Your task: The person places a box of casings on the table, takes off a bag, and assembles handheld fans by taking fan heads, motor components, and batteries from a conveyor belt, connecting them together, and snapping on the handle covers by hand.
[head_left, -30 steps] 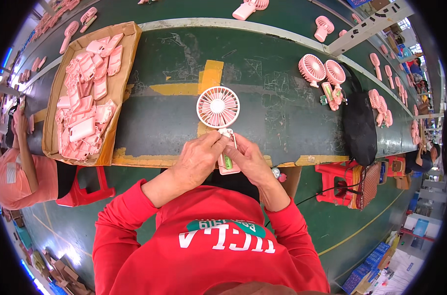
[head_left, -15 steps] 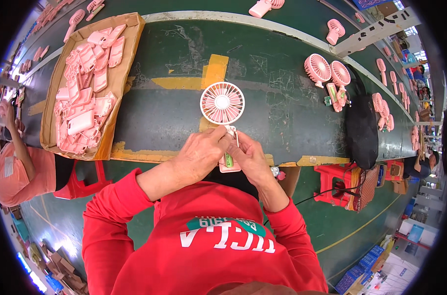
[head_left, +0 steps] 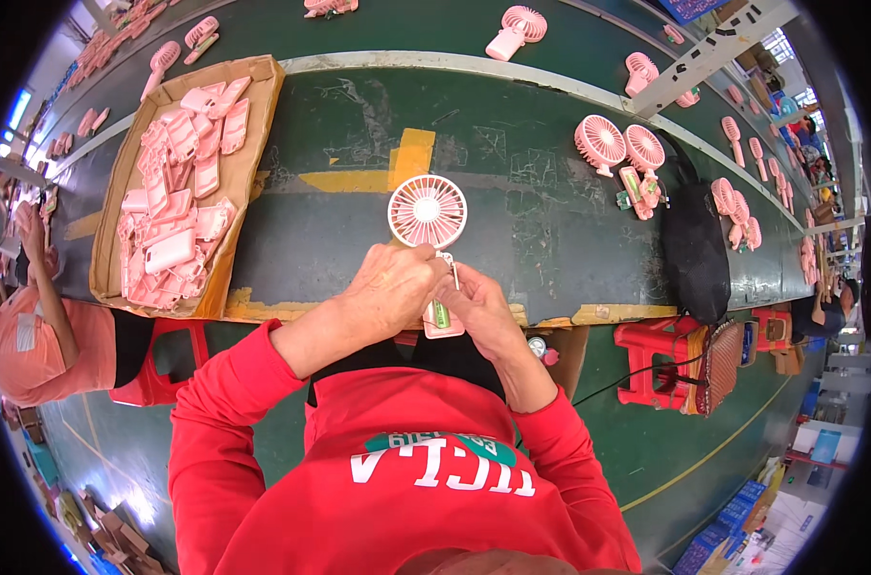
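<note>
A pink handheld fan (head_left: 428, 212) is held at the table's front edge, its round grille pointing away from me. Below the grille its handle stands uncovered, with a green battery (head_left: 441, 314) showing inside. My left hand (head_left: 395, 287) is closed around the neck of the fan, fingers bunched just under the grille. On the other side of the handle, my right hand (head_left: 480, 309) pinches the fan near the same joint. A small pale strip sticks up between the thumb and fingers there. What the fingertips press on is mostly hidden.
At the left lies a cardboard tray (head_left: 253, 182) heaped with pink handle covers (head_left: 172, 249). Two more fans (head_left: 600, 144) with bare handles stand at the right, beside a black bag (head_left: 696, 254). A conveyor with further fans (head_left: 517, 31) runs behind a pale rail. A co-worker (head_left: 57, 331) sits at the far left.
The view has tilted slightly, so the table sits a little lower in it. Both hands keep hold of the fan in nearly the same pose.
</note>
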A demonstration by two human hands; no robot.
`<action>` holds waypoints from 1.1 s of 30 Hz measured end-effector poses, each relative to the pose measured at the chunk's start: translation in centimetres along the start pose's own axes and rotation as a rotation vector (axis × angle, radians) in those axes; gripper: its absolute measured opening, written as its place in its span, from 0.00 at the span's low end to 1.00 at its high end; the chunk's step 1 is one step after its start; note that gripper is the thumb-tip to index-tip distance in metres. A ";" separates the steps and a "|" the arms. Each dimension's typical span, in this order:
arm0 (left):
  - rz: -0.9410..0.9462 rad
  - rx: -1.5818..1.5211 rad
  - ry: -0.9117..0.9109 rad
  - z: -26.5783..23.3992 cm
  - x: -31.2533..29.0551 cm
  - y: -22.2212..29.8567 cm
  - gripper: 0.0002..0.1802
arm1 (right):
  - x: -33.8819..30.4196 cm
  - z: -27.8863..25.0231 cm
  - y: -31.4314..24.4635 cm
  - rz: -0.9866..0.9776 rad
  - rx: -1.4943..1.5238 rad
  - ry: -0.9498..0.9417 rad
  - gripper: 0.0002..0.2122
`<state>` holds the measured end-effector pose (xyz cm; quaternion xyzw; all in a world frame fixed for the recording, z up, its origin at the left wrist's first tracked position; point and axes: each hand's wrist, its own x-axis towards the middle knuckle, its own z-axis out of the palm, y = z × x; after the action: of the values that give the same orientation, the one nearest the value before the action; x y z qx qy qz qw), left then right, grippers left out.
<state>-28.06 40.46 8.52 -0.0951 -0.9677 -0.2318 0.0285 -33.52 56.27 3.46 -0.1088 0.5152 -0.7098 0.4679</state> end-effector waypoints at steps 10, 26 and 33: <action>0.050 -0.049 0.133 0.8 0.8 -0.2 0.05 | 0.1 0.2 0.2 0.000 0.001 0.003 0.16; -0.112 -0.227 0.103 0.4 -0.7 0.2 0.14 | 0.1 -0.4 -1.6 0.098 0.112 -0.092 0.16; -0.156 -0.390 0.336 0.9 -2.1 -1.1 0.13 | 1.5 0.6 -1.1 0.139 0.050 0.133 0.14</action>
<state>-26.26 39.58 6.99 0.0161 -0.8908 -0.4279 0.1520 -34.59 54.81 4.16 -0.0136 0.5336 -0.6939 0.4833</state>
